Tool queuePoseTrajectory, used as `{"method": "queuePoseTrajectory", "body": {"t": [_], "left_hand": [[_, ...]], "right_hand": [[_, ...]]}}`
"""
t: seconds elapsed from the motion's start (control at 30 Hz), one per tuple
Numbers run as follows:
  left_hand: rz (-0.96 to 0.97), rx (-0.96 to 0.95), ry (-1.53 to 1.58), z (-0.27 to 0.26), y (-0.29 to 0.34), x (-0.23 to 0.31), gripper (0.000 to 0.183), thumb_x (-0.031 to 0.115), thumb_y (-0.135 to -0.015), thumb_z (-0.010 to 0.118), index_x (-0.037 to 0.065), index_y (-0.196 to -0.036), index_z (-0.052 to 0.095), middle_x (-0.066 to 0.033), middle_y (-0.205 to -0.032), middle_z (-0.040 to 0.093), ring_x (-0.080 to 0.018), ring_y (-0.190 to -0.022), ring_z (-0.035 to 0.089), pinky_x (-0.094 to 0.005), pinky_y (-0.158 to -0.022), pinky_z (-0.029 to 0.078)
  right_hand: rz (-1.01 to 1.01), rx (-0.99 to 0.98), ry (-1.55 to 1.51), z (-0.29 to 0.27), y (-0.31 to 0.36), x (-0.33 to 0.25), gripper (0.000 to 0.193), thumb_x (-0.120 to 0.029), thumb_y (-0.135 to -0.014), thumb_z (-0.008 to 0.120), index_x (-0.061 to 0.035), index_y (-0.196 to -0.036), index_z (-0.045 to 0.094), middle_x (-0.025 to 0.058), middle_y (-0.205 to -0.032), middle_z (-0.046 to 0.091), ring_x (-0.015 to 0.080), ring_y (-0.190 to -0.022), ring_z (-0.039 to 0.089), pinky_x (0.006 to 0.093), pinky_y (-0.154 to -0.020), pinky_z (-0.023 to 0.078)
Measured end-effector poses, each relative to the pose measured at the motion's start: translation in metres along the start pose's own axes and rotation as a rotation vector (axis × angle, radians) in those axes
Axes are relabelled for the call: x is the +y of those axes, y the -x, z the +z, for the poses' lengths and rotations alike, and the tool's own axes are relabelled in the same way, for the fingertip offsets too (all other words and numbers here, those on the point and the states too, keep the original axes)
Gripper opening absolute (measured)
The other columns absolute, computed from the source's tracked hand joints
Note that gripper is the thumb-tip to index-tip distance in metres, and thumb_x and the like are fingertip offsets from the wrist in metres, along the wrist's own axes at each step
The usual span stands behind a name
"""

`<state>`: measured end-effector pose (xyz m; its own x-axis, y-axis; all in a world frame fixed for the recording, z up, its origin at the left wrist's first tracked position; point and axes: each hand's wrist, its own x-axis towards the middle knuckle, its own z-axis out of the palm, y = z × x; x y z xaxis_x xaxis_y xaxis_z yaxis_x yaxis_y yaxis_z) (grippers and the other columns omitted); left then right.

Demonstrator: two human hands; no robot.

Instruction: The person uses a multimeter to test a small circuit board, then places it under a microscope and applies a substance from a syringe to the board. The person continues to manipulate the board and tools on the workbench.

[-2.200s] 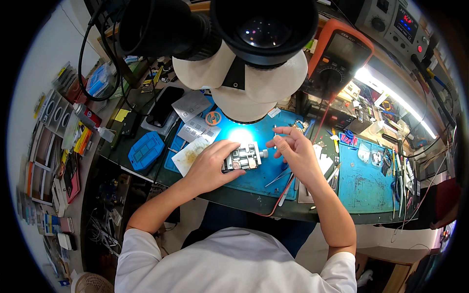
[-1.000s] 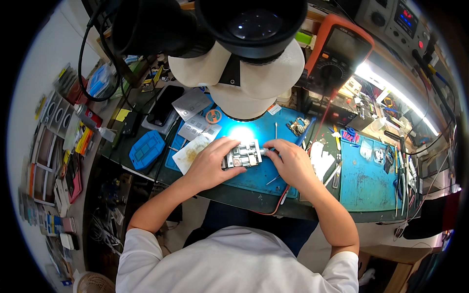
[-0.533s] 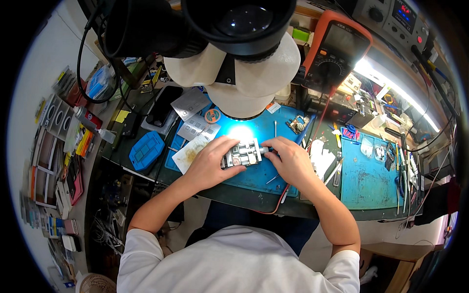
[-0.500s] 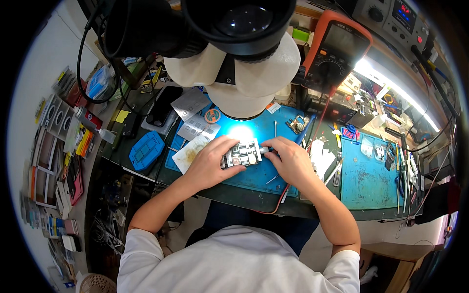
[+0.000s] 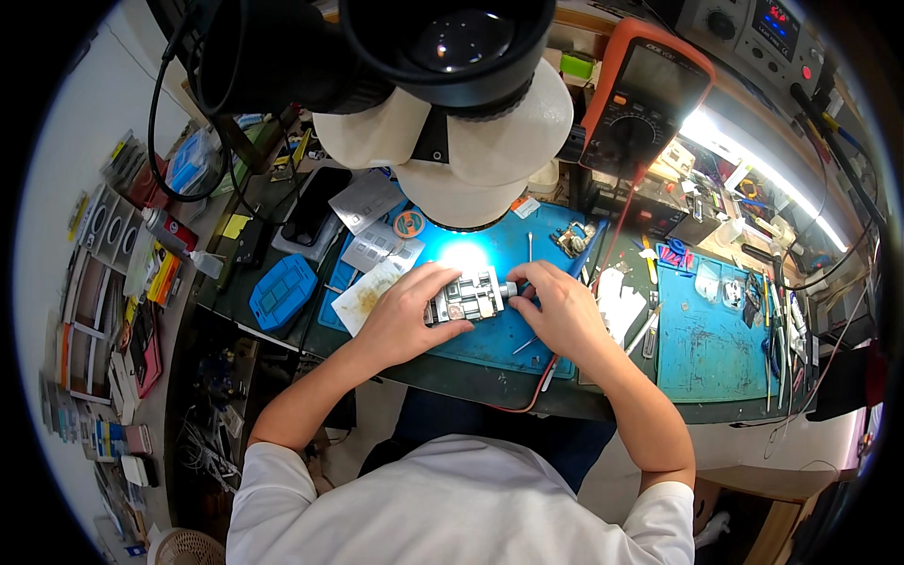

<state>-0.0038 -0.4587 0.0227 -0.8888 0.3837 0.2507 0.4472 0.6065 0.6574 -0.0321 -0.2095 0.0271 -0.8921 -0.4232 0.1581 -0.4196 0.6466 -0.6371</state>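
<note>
A silvery metal board-holding clamp lies on the blue work mat, in the bright spot below the microscope. My left hand grips its left end, with the thumb along the near side and the fingers along the far side. At the clamp's right end, my right hand pinches the small round knob between thumb and fingertips. Some small piece sits between the jaws, too small to make out. A thin swab stick lies just beyond my right hand.
Metal stencils, an orange round tin and a blue pad are on the left. An orange multimeter leans at the back right. Tweezers and tools lie by a second blue mat. A red cable hangs at the front edge.
My right fingers have shifted slightly around the knob. The left hand and the clamp keep their place. The microscope eyepieces appear a little further left in view.
</note>
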Motion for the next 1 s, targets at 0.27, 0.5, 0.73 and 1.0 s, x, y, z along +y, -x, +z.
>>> {"method": "queuePoseTrajectory", "body": {"t": [0.27, 0.5, 0.73, 1.0], "left_hand": [[0.007, 0.007, -0.014, 0.0004, 0.0002, -0.0002, 0.065, 0.021, -0.077, 0.085, 0.0, -0.131, 0.058, -0.0182, -0.131, 0.059, -0.0326, -0.12, 0.06, -0.0398, -0.1, 0.048], [0.011, 0.002, -0.007, 0.0, 0.0001, -0.0007, 0.065, 0.021, -0.076, 0.085, 0.0, -0.132, 0.058, -0.0181, -0.131, 0.059, -0.0328, -0.12, 0.059, -0.0402, -0.1, 0.048], [-0.028, -0.029, 0.021, -0.0018, 0.0005, 0.0001, 0.07, 0.022, -0.076, 0.086, 0.002, -0.136, 0.055, -0.0178, -0.134, 0.057, -0.0327, -0.124, 0.057, -0.0405, -0.102, 0.046], [-0.051, -0.037, 0.008, -0.003, 0.0006, 0.0011, 0.076, 0.024, -0.075, 0.086, 0.004, -0.14, 0.051, -0.0192, -0.137, 0.054, -0.0345, -0.128, 0.054, -0.0419, -0.106, 0.044]], "right_hand": [[-0.025, 0.025, 0.026, 0.0014, -0.0003, 0.0034, 0.019, -0.015, -0.09, 0.068, -0.0069, -0.108, 0.07, 0.0127, -0.101, 0.067, 0.0334, -0.092, 0.067, 0.0402, -0.08, 0.054], [-0.051, 0.036, 0.048, 0.0018, -0.0002, 0.0054, 0.021, -0.015, -0.091, 0.068, -0.0071, -0.11, 0.07, 0.0126, -0.1, 0.067, 0.0338, -0.091, 0.067, 0.0405, -0.08, 0.054], [-0.035, -0.003, 0.023, 0.0013, -0.0004, 0.0046, 0.023, -0.013, -0.089, 0.069, -0.0075, -0.111, 0.07, 0.0123, -0.1, 0.067, 0.0334, -0.092, 0.067, 0.0406, -0.079, 0.054], [-0.092, 0.071, 0.089, 0.0072, -0.0006, 0.0094, 0.021, -0.012, -0.089, 0.07, -0.0073, -0.109, 0.071, 0.0106, -0.099, 0.066, 0.0294, -0.083, 0.067, 0.0382, -0.077, 0.053]]}}
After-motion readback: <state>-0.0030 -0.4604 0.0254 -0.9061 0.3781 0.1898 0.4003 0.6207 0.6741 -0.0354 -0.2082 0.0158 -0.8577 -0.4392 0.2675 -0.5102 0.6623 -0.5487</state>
